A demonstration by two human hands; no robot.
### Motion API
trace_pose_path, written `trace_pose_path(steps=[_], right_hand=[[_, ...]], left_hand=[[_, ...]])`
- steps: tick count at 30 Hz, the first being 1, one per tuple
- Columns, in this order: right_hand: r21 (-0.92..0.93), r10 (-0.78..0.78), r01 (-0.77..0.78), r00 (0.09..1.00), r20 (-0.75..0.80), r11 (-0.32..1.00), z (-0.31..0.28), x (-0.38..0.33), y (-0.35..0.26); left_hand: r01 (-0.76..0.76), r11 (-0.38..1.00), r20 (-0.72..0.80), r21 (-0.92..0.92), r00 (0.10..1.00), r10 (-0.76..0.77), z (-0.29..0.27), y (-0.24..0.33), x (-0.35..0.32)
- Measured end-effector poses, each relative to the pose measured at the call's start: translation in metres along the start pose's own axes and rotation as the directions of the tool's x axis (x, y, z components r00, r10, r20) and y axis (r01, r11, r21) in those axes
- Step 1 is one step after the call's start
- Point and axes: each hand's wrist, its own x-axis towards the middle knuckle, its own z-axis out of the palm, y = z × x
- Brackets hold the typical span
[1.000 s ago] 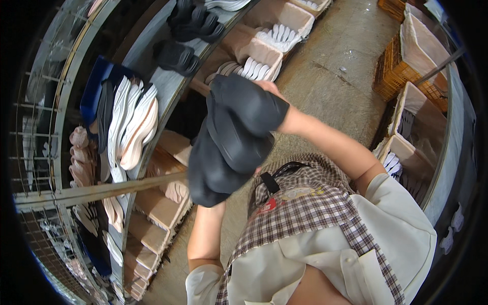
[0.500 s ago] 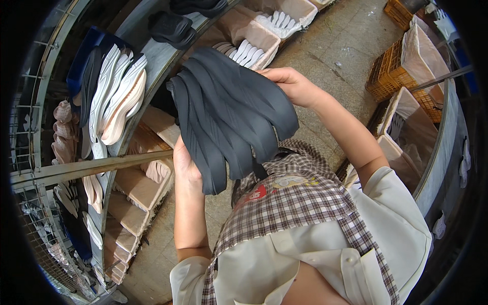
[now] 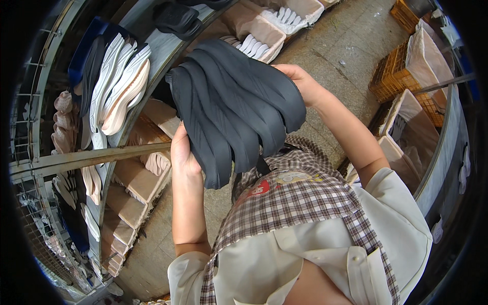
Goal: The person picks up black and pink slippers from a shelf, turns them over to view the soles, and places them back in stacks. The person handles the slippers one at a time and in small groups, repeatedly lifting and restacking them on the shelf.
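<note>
Black soles [image 3: 236,101] near shelf edge [image 3: 163,60]

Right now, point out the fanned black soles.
In the head view, the fanned black soles are upper middle, held between left hand and right hand, above the checked apron.

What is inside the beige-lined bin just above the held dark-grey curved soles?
Curved white soles show in the bin; dark-grey soles cover its lower left, hiding anything there.

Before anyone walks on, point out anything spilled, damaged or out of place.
Small pale bits, likely stray litter, lie on the aisle floor beyond the right hand. The black soles held show no visible damage.
</note>
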Motion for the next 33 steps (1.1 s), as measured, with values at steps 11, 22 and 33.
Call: trace_pose_path(steps=[11,22,33], right_hand=[[0.127,-0.017,0.018,1.0,-0.01,0.992,-0.001,-0.001,0.012],[0.038,0.106,-0.104,0.991,-0.086,0.994,-0.005,-0.003,0.023],[-0.119,0.134,-0.156,0.976,-0.17,0.981,0.046,0.012,-0.017]], left_hand=[[0.037,0.999,-0.007,-0.007,0.999,-0.037,0.009,0.006,-0.001],[0.054,0.998,-0.056,-0.01,0.997,-0.055,-0.002,0.01,0.011],[-0.162,0.985,0.163,0.061,0.975,0.15,-0.036,-0.001,0.028]])
